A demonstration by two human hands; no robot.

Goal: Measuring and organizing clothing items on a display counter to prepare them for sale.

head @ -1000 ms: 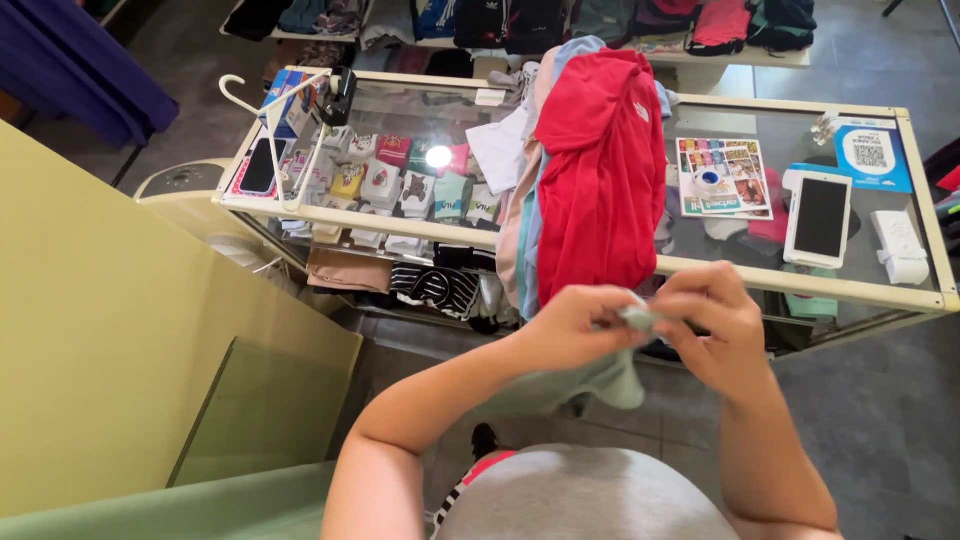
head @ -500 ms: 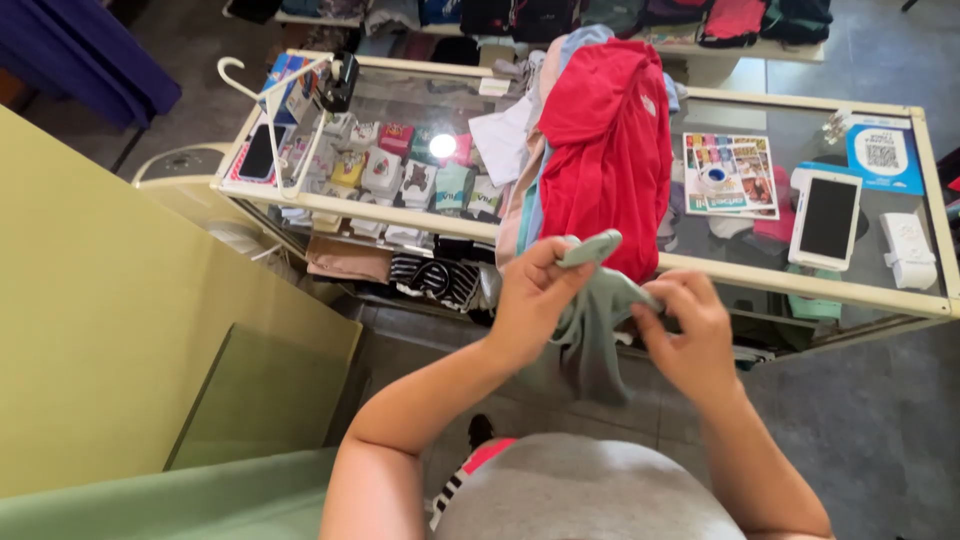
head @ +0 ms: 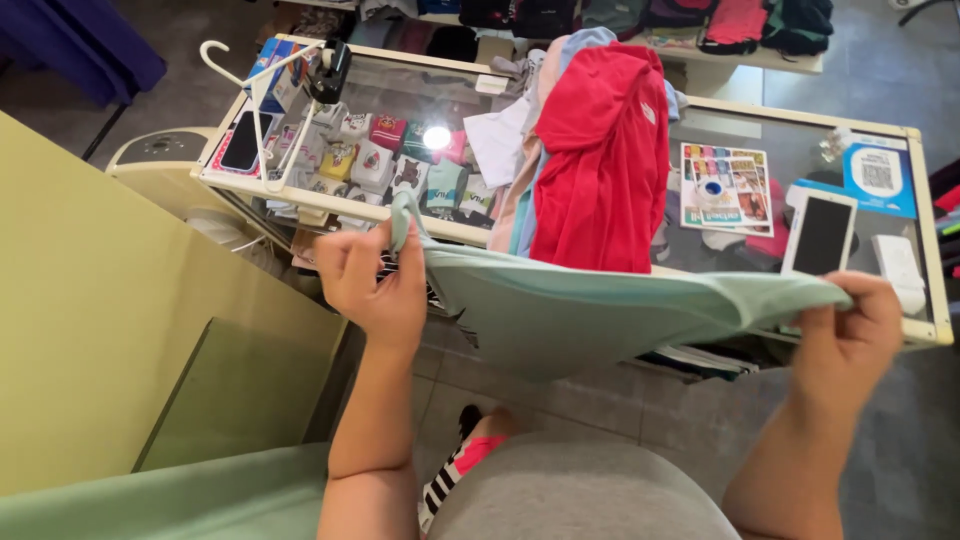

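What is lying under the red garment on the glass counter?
Under the red garment a stack of other clothes shows at its left edge: pink, light blue and white layers, resting on the glass counter. How many pieces lie beneath stays hidden.

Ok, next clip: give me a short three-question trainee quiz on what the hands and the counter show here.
1. True or false: both hands grip the pale green garment, stretched out between them.
2. Which lies on the glass counter nearest the right hand? A) white hanger B) white smartphone C) red garment
3. Fill in: the left hand holds the garment's ____ end, seen from the head camera.

Key: 1 true. 2 B, the white smartphone; the white hanger and red garment lie further left. 3 left.
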